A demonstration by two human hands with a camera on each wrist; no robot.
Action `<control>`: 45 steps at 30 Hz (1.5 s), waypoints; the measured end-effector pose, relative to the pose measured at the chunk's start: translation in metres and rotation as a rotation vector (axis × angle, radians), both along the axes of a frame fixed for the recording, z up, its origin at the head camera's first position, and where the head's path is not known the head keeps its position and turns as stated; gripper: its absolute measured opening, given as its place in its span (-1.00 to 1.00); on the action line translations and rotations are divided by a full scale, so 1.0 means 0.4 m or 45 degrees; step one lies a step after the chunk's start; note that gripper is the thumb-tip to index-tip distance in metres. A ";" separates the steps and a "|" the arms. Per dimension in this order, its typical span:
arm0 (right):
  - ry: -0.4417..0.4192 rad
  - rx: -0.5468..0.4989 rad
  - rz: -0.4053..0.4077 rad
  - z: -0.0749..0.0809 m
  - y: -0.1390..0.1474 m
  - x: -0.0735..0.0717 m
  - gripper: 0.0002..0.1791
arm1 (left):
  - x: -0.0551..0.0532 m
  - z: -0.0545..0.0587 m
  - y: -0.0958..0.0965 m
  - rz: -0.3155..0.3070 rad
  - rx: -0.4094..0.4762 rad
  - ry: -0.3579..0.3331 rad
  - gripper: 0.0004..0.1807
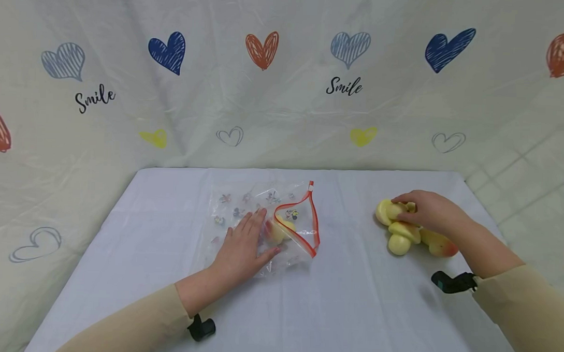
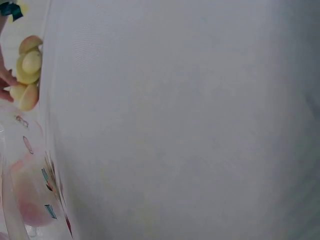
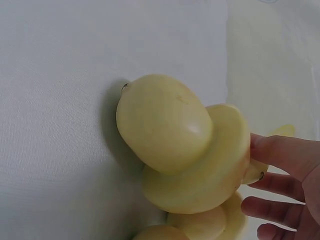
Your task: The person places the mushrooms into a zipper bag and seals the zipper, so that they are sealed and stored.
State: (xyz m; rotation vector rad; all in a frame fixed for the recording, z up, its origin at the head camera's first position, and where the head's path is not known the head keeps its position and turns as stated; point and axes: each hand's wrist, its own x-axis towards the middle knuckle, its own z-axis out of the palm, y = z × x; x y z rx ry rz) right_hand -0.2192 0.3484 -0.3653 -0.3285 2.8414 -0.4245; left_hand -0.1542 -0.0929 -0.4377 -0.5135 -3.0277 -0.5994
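Note:
A clear zip bag (image 1: 232, 197) with printed figures and a red zip edge lies on the table, its mouth parted toward the right. A yellow fruit with a red blush (image 1: 280, 231) shows inside. My left hand (image 1: 242, 249) rests on the bag with fingers extended, beside that fruit. To the right, several pale yellow fruits (image 1: 399, 244) sit clustered and touching. My right hand (image 1: 432, 209) reaches over the cluster's far side, thumb and fingers around a small yellow fruit (image 1: 395, 210). In the right wrist view, the stemmed fruit tip (image 3: 255, 171) shows between thumb and index finger.
A white cloth (image 1: 352, 303) covers the table. Behind it hangs a pale sheet (image 1: 293, 109) printed with hearts and "Smile". At the cluster's right end lies a red-tinted yellow fruit (image 1: 440, 244). Dark wrist cameras (image 1: 453, 283) stick out below both sleeves.

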 end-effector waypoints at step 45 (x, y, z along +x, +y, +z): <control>0.148 -0.329 0.062 -0.025 -0.155 0.027 -0.48 | -0.002 0.001 0.000 -0.012 -0.006 -0.010 0.08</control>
